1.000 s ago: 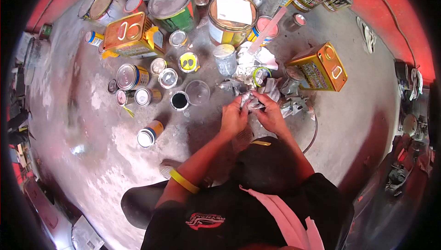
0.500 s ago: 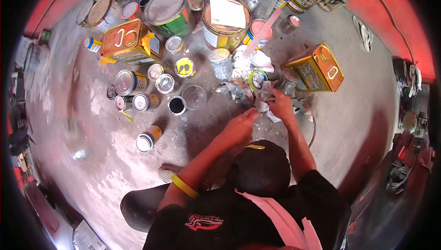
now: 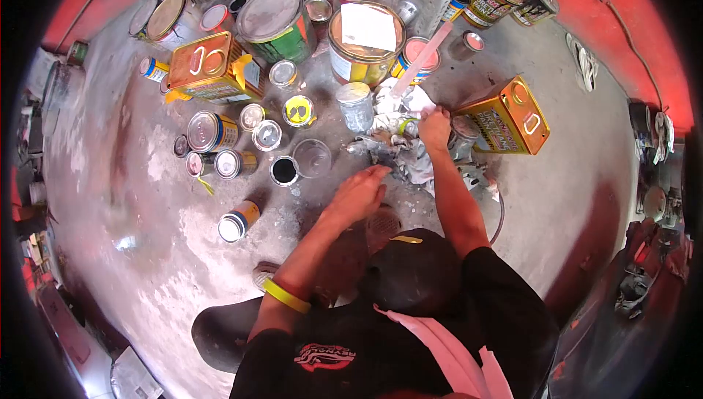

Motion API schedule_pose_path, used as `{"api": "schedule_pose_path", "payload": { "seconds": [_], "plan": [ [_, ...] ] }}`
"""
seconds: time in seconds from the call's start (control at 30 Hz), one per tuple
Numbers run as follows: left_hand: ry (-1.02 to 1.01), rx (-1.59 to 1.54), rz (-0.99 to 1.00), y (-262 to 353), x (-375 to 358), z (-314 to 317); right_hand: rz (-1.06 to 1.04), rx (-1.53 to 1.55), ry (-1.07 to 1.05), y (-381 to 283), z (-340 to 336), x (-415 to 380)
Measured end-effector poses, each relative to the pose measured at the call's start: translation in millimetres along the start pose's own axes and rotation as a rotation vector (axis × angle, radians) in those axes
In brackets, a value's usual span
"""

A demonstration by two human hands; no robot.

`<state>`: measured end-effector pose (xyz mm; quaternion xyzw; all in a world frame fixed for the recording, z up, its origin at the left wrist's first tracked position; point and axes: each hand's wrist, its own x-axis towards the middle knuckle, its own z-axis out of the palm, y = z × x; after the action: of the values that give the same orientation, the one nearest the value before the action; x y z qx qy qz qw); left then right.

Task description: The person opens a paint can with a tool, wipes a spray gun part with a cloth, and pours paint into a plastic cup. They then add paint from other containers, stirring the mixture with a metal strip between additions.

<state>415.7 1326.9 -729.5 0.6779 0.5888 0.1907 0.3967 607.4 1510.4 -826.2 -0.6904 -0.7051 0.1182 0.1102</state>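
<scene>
Likely reach step: right hand [image 3: 435,129] at white rags [image 3: 417,98], grip hidden, can't tell.
Left hand [image 3: 356,194] loosely curled, looks empty; lifting one rag would need pinching.

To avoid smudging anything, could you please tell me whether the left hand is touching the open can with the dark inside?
No, a strip of floor shows between the left hand and that open can.

"Where is the right hand [image 3: 434,129]?"

"At the crumpled white heap [image 3: 411,101] — a square gold can [image 3: 521,115] stands near it."

"And the left hand [image 3: 356,195]?"

"Over the floor [image 3: 322,205] — near the clear cup [image 3: 313,159], with a dark-filled can [image 3: 284,171] just beyond."
</scene>
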Motion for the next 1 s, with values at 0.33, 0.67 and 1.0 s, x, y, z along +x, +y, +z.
{"api": "schedule_pose_path", "payload": {
  "seconds": [0.33,0.67,1.0],
  "plan": [
    [-0.024,-0.015,0.03,-5.3,6.4,8.7,0.392,0.324,0.03,34.7,55.8,7.8],
    [-0.055,0.015,-0.037,-10.7,-0.9,7.1,0.558,0.462,0.059,28.1,54.6,-7.6],
    [-0.038,-0.008,-0.026,-14.8,-1.9,8.6,0.378,0.513,0.247,26.6,52.4,-19.2]
  ]
}}
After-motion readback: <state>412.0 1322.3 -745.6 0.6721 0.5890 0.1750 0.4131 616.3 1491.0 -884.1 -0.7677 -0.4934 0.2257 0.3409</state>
